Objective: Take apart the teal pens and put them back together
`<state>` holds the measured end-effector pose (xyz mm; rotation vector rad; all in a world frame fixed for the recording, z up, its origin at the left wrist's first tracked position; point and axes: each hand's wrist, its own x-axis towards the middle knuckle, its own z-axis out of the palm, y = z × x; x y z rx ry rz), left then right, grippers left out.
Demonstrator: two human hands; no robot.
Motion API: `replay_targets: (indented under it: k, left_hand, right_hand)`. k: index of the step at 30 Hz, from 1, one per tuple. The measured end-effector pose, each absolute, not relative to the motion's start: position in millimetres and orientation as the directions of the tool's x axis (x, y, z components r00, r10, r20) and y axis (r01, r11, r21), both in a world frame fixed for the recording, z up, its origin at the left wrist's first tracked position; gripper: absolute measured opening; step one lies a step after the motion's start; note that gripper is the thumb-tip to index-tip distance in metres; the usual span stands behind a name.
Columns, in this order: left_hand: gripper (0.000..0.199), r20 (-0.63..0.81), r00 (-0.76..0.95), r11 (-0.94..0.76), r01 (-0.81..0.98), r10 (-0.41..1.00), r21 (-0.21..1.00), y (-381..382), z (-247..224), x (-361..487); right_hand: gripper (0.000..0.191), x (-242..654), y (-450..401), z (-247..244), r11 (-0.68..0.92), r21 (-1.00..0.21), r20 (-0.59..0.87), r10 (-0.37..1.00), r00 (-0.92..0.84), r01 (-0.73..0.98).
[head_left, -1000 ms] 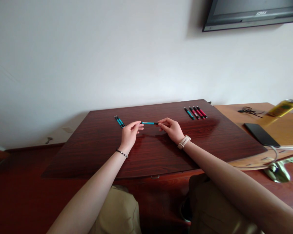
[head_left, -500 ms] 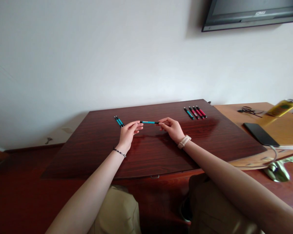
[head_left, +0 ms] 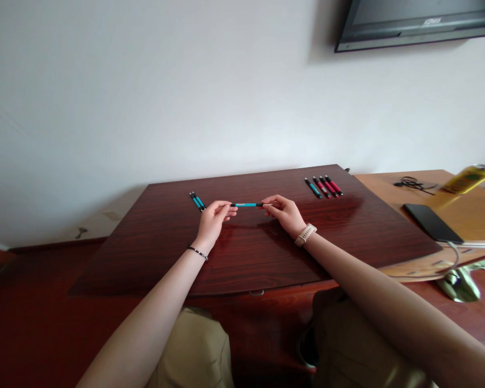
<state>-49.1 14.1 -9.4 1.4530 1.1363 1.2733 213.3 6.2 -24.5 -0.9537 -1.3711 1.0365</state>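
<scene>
A teal pen (head_left: 246, 205) with black ends is held level above the dark wooden table (head_left: 242, 258), pinched at both ends. My left hand (head_left: 213, 218) grips its left end between thumb and fingers. At the other end, my right hand (head_left: 282, 210) has thumb and fingertips closed on the pen. Just beyond my left hand lie two teal pens (head_left: 197, 201) side by side, their lower ends partly hidden by it. Right of my right hand, another teal pen (head_left: 312, 187) lies in a row with three red pens (head_left: 327, 186).
On the lighter wooden surface (head_left: 392, 188) at right are a black phone (head_left: 432, 223), a dark coiled cable (head_left: 413, 184) and a yellow can (head_left: 469, 179) on its side. A screen (head_left: 420, 24) hangs on the wall behind. My knees are under the table's near edge.
The held pen has tilted very slightly and shifted a touch lower at its left end. Both hands keep their grip; the other pens have not moved.
</scene>
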Motion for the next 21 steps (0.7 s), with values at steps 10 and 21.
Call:
replay_targets:
  k: [10, 21]
  left_hand:
    - [0.038, 0.149, 0.176, -0.162, 0.059, 0.973, 0.985, 15, -8, -57]
    - [0.034, 0.100, 0.108, -0.086, -0.130, 0.989, 0.988, 23, -14, -64]
  right_hand:
    - [0.042, 215, 8, -24, 0.273, -0.962, 0.274, 0.958, -0.084, -0.027]
    - [0.043, 218, 9, -26, 0.233, -0.970, 0.239, 0.966, -0.103, -0.066]
